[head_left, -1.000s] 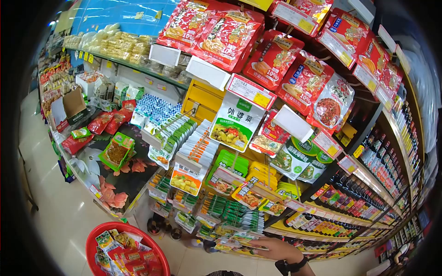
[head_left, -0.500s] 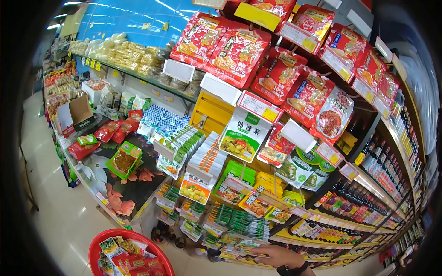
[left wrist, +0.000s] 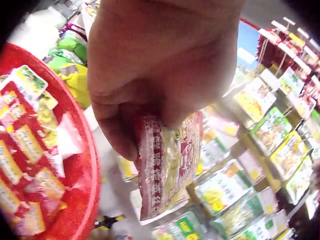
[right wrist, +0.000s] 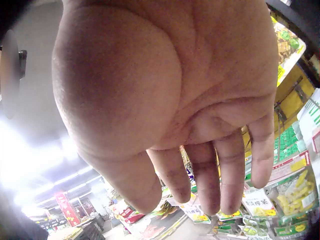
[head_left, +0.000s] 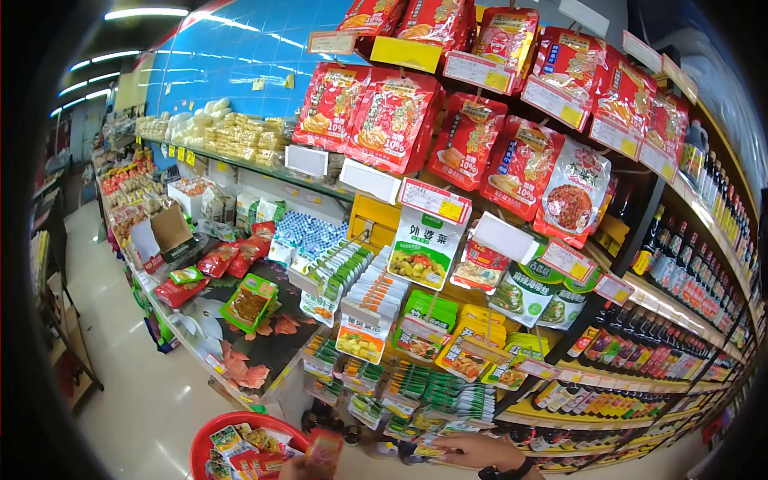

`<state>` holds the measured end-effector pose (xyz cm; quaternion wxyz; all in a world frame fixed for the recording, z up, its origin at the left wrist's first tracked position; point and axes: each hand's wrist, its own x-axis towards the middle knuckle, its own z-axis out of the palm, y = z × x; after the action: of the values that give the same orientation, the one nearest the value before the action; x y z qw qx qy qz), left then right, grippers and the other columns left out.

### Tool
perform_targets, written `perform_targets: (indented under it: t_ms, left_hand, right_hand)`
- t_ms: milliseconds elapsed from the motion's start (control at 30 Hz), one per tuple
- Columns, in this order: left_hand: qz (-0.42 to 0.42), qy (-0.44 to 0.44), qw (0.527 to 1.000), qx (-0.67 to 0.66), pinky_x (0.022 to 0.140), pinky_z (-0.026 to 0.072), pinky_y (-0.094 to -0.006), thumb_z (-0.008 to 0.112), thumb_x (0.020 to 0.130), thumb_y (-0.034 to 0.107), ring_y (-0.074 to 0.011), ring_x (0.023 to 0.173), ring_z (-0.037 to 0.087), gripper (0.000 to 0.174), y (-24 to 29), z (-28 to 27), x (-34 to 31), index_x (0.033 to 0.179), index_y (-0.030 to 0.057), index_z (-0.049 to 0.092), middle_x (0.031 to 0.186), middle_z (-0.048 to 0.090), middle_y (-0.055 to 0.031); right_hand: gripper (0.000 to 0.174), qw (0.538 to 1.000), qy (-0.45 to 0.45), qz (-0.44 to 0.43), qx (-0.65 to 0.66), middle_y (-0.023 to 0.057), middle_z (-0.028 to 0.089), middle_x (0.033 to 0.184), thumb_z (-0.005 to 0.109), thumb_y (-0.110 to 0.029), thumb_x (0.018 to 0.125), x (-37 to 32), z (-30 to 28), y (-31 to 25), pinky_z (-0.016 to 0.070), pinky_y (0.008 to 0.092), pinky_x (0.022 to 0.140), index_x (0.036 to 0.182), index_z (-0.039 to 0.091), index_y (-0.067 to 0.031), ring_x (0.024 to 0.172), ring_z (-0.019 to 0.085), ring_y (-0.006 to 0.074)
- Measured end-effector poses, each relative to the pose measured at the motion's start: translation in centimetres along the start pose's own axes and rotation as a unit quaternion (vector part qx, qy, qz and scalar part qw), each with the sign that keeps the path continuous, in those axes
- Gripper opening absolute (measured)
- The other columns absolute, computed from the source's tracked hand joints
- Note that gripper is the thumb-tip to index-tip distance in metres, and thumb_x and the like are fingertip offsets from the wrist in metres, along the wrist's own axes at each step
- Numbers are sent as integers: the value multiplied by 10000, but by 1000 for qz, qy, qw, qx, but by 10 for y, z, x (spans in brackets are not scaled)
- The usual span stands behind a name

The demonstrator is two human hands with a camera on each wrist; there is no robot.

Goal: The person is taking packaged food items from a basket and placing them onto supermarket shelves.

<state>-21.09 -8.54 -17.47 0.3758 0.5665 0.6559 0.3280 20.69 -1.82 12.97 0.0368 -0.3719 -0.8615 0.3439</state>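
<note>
My left hand [left wrist: 165,60] pinches a red and clear packet [left wrist: 167,165] by its upper end in the left wrist view. In the head view that red packet [head_left: 324,453] is beside the rim of a red basket [head_left: 210,432] holding several packets. My right hand [head_left: 470,450] is at the lowest hanging packets at the bottom of the rack; in the right wrist view the palm [right wrist: 170,75] faces the camera, fingers extended and nothing in them. Whether its fingertips touch a packet cannot be told.
Red pouches [head_left: 395,120] and a white-green pouch [head_left: 424,248] hang above. A dark display table [head_left: 272,320] with packets stands left of the rack. Bottle shelves [head_left: 680,264] run along the right. Price-tag holders [head_left: 370,180] stick out from the rack.
My left hand has come into the head view beside the basket with a red packet. The view has tilted up and the rack sits lower. My right hand stays by the low packets.
</note>
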Motion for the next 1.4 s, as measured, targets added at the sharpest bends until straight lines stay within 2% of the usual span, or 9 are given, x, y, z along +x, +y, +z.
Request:
perform_targets:
  t_ms: [67,100,300,500,633,933,1100,1300,1400]
  left_hand:
    - [10,-11,968,-249,714,516,-314,514,949,60,-136,802,618,170,-4,32,32,962,-10,668,870,687,-77]
    - [32,-33,941,-335,723,514,-289,535,964,96,-141,809,627,215,72,12,22,1121,-25,618,932,654,-39]
    - [145,-164,904,-367,893,465,-273,501,1016,105,-89,985,569,279,208,10,29,1248,-26,585,1044,638,1]
    - [162,-299,880,-331,942,424,-262,479,1034,114,-74,1043,518,287,247,37,22,1261,-29,580,1088,622,17]
    - [199,-266,905,-265,743,509,-299,560,980,136,-133,829,603,174,292,27,-3,972,0,670,889,676,-53]
    - [181,-315,900,-241,813,508,-306,562,999,236,-161,906,621,298,319,25,-19,1178,13,643,974,678,-68]
    - [167,-318,906,-222,834,511,-312,533,1011,239,-164,937,625,331,299,37,-18,1231,3,612,1051,674,-83]
    - [165,-311,912,-208,853,510,-313,541,1000,210,-178,956,631,311,284,48,-21,1233,18,613,1075,668,-82]
    - [143,-333,918,-158,862,504,-308,535,998,166,-177,1004,623,301,271,55,-15,1259,28,590,1131,652,-78]
  right_hand:
    - [501,1000,1,-10,7,157,587,1273,559,-325,981,7,5,3,466,399,941,1432,458,-131,1077,592,333]
    - [511,1000,1,-13,10,156,576,1290,560,-318,980,10,7,2,463,399,945,1442,445,-135,1084,588,336]
    - [493,981,147,-125,-4,137,561,1309,596,-236,956,15,2,-27,458,396,960,1429,472,-177,1129,582,322]
    - [290,966,208,-25,152,119,652,1147,616,-114,931,-16,15,-9,511,339,857,1219,653,-121,1004,650,262]
    - [242,958,239,-8,161,108,674,1089,620,-88,925,-36,13,-14,518,339,823,1159,680,-104,947,662,243]
    - [306,943,313,-55,97,139,657,1075,612,12,879,-77,-21,-18,522,328,749,1161,681,-82,887,658,241]
    - [224,851,516,-87,35,132,637,1029,587,29,866,-142,-82,-51,515,339,766,1062,684,-19,834,628,223]
    - [357,660,733,-162,-19,102,554,1263,540,-26,928,-187,-175,-62,415,306,977,1280,535,32,1127,530,159]
    - [379,651,733,-194,-30,123,540,1326,509,-14,943,-198,-234,-86,375,315,1046,1317,521,39,1224,508,193]
